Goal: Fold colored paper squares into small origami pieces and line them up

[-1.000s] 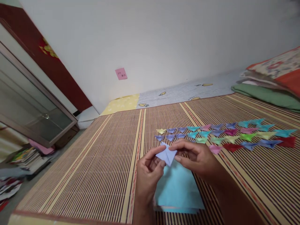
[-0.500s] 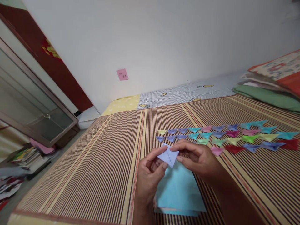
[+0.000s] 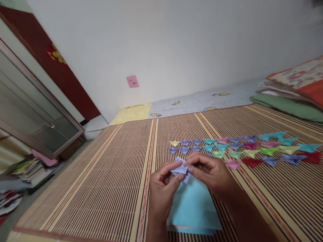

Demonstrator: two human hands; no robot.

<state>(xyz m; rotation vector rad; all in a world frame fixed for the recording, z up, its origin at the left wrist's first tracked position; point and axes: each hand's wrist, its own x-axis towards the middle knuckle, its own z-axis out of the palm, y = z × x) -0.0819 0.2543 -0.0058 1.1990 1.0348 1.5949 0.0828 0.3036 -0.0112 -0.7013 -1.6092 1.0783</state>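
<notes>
Pinching a small lilac paper [image 3: 180, 170] from both sides, the left hand [image 3: 162, 187] and the right hand [image 3: 212, 171] hold it above the mat [image 3: 101, 181], over the far edge of a stack of blue sheets [image 3: 194, 206]. The lilac paper looks crisp and matt, folded into layered, pointed flaps; thumbs and forefingers press on its opposite sides, hiding part of its outline. The blue sheets are flat and smooth, their near edges slightly out of line. Fine dark and straw-coloured stripes ridge the mat, with reddish-brown binding along its far edge. Toward its right edge, sharp-tipped folded paper pieces [image 3: 269, 151] lie in rows, lilac, turquoise, pink, yellow, green and red. Checked cloth [image 3: 191, 101] stretches beyond the far edge; a softly folded green cloth [image 3: 287, 106] lies by the far right corner.
</notes>
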